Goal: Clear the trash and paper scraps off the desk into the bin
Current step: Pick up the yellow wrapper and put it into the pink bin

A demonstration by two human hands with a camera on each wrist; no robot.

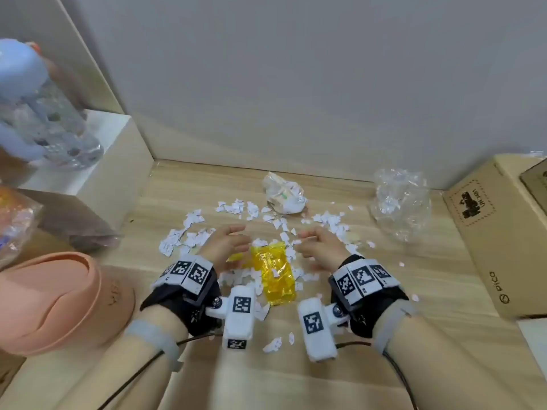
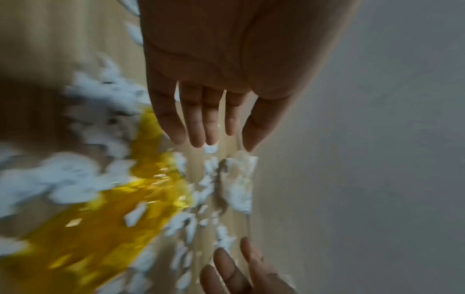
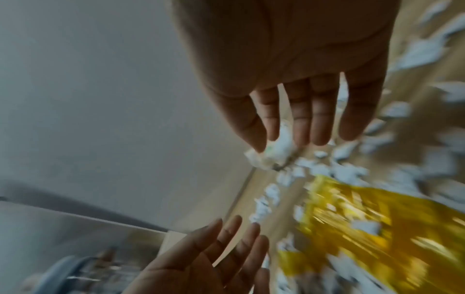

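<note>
A yellow wrapper (image 1: pixel 273 273) lies flat on the wooden desk (image 1: pixel 177 184) among several torn white paper scraps (image 1: pixel 192 232). My left hand (image 1: pixel 229 244) hovers at the wrapper's left and my right hand (image 1: pixel 315 247) at its right, palms facing each other. In the wrist views both hands show straight fingers holding nothing: left hand (image 2: pixel 201 119), right hand (image 3: pixel 309 115). The wrapper (image 2: pixel 100 228) (image 3: pixel 365 228) is blurred there. A crumpled white wrapper (image 1: pixel 284 193) (image 2: pixel 239 179) (image 3: pixel 271 155) lies near the wall. A pink bin (image 1: pixel 50 297) stands at the left.
Crumpled clear plastic (image 1: pixel 401 199) lies at the right, beside a cardboard box (image 1: pixel 503 232). A white block (image 1: pixel 97 164) with a clear bottle (image 1: pixel 38 113) on it stands at the back left. The grey wall (image 1: pixel 296 84) closes the desk's far side.
</note>
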